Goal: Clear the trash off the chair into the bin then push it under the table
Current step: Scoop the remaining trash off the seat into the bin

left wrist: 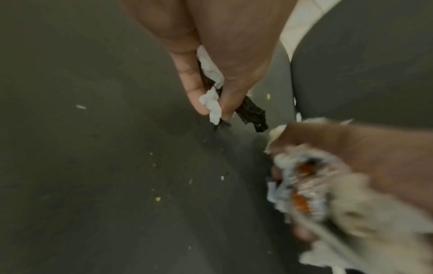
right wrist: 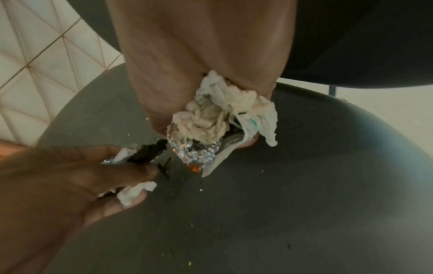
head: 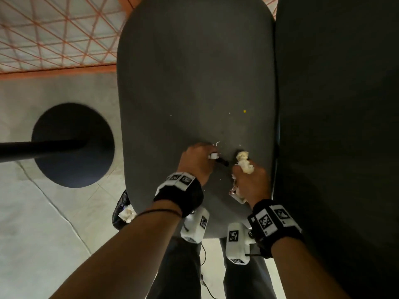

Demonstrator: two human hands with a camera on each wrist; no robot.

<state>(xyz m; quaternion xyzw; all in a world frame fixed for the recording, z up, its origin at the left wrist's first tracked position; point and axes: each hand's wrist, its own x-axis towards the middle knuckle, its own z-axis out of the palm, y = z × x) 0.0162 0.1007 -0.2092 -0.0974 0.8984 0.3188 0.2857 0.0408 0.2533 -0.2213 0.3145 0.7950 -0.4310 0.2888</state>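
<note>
Grey chair seat (head: 194,72) fills the frame centre. At lower centre my left hand (head: 195,161) pinches a black scrap (left wrist: 251,113) and white tissue; just right, my right hand (head: 251,182) clutches crumpled wrappers (right wrist: 211,118). Remaining crumbs (head: 244,111) lie above both, nearer the right fingers.

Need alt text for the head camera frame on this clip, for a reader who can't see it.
Seen from above, both hands gather trash on a dark grey chair seat: the left hand pinches a white paper scrap and a black strip, the right hand grips crumpled tissue. Crumbs dot the seat; a black bag sits at its near edge.
</note>
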